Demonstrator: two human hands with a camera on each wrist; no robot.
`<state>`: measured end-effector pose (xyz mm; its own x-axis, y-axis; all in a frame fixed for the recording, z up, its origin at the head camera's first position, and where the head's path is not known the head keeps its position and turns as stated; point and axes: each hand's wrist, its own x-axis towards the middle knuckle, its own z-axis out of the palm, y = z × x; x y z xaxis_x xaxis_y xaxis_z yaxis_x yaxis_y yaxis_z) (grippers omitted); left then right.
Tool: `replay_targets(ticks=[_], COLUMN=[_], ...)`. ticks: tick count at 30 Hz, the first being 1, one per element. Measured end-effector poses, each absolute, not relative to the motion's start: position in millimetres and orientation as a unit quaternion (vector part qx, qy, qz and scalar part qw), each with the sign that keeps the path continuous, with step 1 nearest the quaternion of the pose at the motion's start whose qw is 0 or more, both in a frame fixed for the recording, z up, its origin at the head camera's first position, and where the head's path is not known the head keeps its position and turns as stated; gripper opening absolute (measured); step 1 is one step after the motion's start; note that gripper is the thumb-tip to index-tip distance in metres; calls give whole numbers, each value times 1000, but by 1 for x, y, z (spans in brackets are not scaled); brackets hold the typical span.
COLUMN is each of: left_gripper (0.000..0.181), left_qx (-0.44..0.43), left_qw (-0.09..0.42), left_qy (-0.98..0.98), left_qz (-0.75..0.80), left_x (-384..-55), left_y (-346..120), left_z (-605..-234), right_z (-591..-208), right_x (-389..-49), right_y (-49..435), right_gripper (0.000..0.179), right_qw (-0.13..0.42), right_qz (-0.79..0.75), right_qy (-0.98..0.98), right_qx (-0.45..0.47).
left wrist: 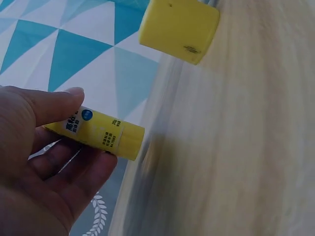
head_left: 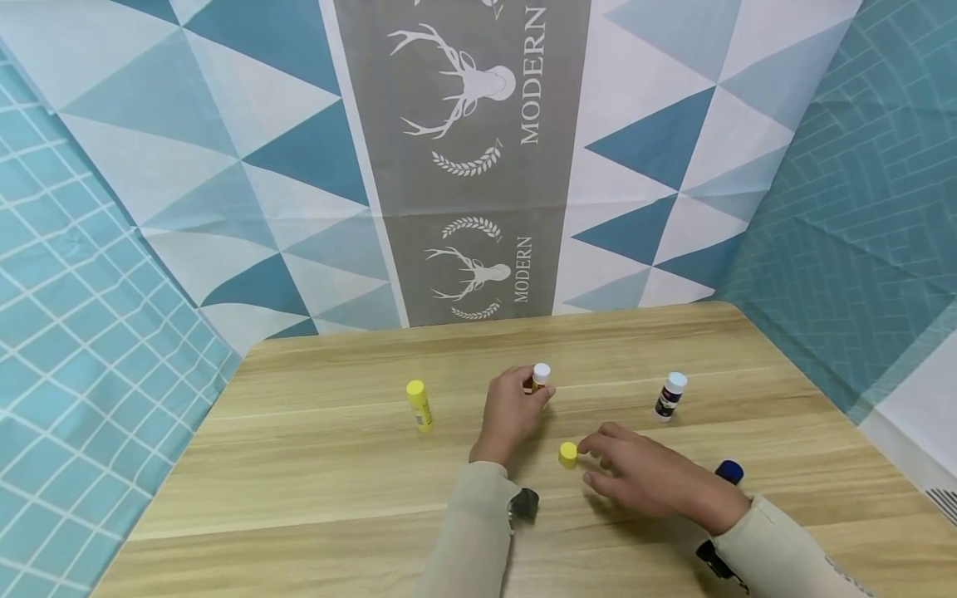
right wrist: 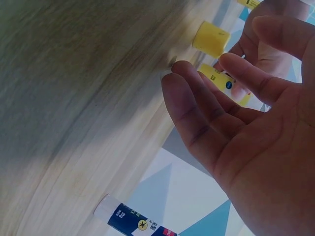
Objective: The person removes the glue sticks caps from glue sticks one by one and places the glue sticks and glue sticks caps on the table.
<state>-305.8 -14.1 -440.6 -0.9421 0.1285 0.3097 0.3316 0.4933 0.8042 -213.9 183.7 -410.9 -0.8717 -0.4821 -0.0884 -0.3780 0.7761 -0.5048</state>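
Note:
My left hand (head_left: 514, 411) holds a yellow glue stick (left wrist: 110, 132) near the middle of the table, thumb on one side and fingers on the other. Its white top end shows above the fingers in the head view. A yellow cap (head_left: 568, 454) stands on the wood between the two hands, also large at the top of the left wrist view. Just to the right of that cap, my right hand (head_left: 635, 469) hovers with loosely bent fingers and nothing in them. The right wrist view shows its bare palm (right wrist: 266, 142) beside the cap.
Another yellow glue stick (head_left: 419, 405) stands upright on the left. On the right is a dark blue glue stick (head_left: 669, 397) with a white top. A dark blue cap (head_left: 728, 473) sits behind my right wrist, partly hidden. Patterned cloth (head_left: 478, 166) hangs behind the wooden table (head_left: 314, 473).

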Motion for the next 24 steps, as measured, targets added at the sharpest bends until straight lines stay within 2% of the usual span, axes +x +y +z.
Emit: replay_targets(ticks=[9,12,17,19,21,24], left_gripper=[21,36,72,80,81,74], left_qx=[-129,-124,-107,-102,-98,-96], left_qw=[85,79,54,50,55,81], left_qy=[-859,-853,-854,-857,-856,-851], left_qz=[-488,-501,-506,-503,-504,-510], left_x=[-304,-304,-301,-300,-298,-294], left_y=[-19,-20,-23,-24,-25,-25], left_z=[-442,-442,-440,-438,-434,-427], right_z=[-406,-405,-402,-401,-400,-397], right_x=[-212,-211,-211,-210,-210,-210], right_y=[179,177,175,175,175,176], right_gripper=[36,36,36,36,36,37], right_qw=[103,101,100,100,99,95], right_qz=[-237,-236,-236,-236,-236,-236], right_qy=[936,935,935,935,935,933], right_qx=[-240,-243,-246,-245,-247,-254])
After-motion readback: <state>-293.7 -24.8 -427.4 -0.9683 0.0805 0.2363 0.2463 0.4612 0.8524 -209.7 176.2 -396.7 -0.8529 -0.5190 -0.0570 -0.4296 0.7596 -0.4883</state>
